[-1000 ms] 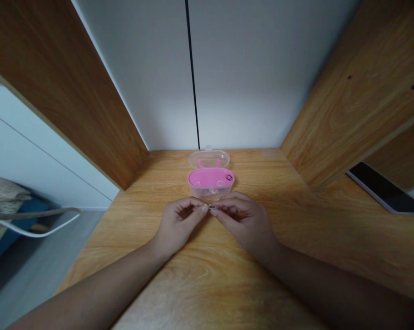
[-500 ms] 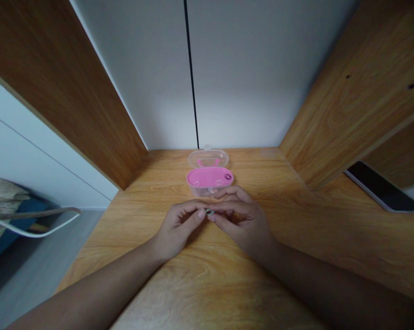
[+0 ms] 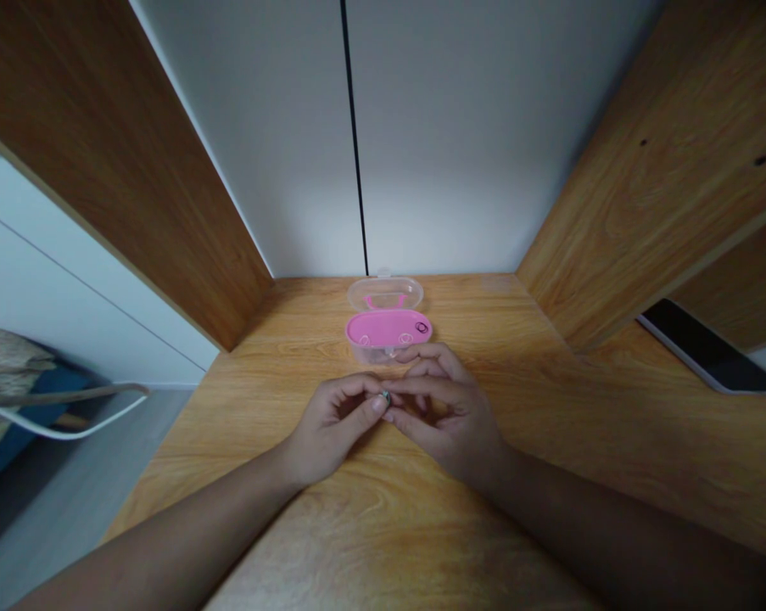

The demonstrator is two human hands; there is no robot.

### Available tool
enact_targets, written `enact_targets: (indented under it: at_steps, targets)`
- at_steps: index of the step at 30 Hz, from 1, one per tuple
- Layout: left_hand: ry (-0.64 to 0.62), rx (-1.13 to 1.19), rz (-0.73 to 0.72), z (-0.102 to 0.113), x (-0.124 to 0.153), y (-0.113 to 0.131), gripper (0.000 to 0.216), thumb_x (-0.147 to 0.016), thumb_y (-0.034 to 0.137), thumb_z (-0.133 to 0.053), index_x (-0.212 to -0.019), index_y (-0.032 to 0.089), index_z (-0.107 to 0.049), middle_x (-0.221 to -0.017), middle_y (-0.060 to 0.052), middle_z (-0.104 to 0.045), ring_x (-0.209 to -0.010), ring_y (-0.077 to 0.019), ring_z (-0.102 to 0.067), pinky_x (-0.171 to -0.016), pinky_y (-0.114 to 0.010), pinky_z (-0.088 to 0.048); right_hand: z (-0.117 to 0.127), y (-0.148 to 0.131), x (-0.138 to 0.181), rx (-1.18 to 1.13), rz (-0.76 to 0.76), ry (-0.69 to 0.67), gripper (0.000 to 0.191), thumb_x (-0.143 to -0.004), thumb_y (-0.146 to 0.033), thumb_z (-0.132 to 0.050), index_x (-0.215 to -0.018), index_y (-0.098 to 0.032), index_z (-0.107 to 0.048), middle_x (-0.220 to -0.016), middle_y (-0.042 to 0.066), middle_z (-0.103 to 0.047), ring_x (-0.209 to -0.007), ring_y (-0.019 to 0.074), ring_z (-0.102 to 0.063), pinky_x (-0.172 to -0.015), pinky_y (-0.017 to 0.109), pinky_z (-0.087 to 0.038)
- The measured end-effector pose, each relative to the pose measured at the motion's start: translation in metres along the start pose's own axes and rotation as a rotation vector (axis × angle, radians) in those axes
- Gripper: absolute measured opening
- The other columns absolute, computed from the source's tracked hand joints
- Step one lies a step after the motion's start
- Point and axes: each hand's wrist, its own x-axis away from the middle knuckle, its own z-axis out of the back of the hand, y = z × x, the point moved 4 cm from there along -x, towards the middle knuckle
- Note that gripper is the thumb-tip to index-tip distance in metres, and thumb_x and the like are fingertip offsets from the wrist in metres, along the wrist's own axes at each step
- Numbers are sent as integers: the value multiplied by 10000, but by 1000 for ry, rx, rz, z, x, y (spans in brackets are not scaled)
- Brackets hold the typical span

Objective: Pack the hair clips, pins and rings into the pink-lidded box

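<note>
My left hand (image 3: 332, 424) and my right hand (image 3: 443, 416) meet fingertip to fingertip just above the wooden desk (image 3: 383, 518). Both pinch one tiny dark ring-like object (image 3: 386, 396) between thumb and forefinger; it is too small to name. Just beyond the hands stands a small pink case (image 3: 388, 331) with its clear lid (image 3: 385, 294) tipped open at the back. A small dark ring (image 3: 422, 327) lies on the case's pink tray at the right end.
Wooden side panels (image 3: 121, 161) rise left and right of the desk, with a white back wall (image 3: 421, 136) behind. A dark flat tablet or phone (image 3: 707, 348) lies on a lower surface at the right. A chair edge (image 3: 70, 407) shows at the left.
Both hands have drawn slightly toward me, away from the case, still pinching the small object, which is more covered by fingertips now.
</note>
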Motion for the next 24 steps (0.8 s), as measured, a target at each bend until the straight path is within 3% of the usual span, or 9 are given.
enact_targets:
  at_steps: [4,10,24]
  targets:
    - [12,-14,2,0,0,1,173,-944,296,-650,-952,156,-752,-920,-58,-759,-850,-126,-674,-819,-203,-513,0,1,1,-6,27,28,306,-773,-134,-795,-1042,-276,-758,-1092,48,-600,-732,99,-608,-559,220,-503]
    - [20,-55,-9,0,-2,1,190,-945,310,-648,-963,171,-775,-950,-55,-772,-876,-136,-688,-851,-215,-512,0,2,2,31,16,24,222,-798,-149,-774,-986,-267,-767,-1082,36,-598,-585,48,-534,-532,226,-496]
    - [56,-40,32,6,0,-6,258,-916,388,-676,-999,155,-752,-971,-74,-764,-908,-173,-685,-883,-269,-502,2,3,3,22,10,49,222,-784,-134,-779,-963,-264,-762,-1097,45,-612,-607,59,-552,-475,208,-435]
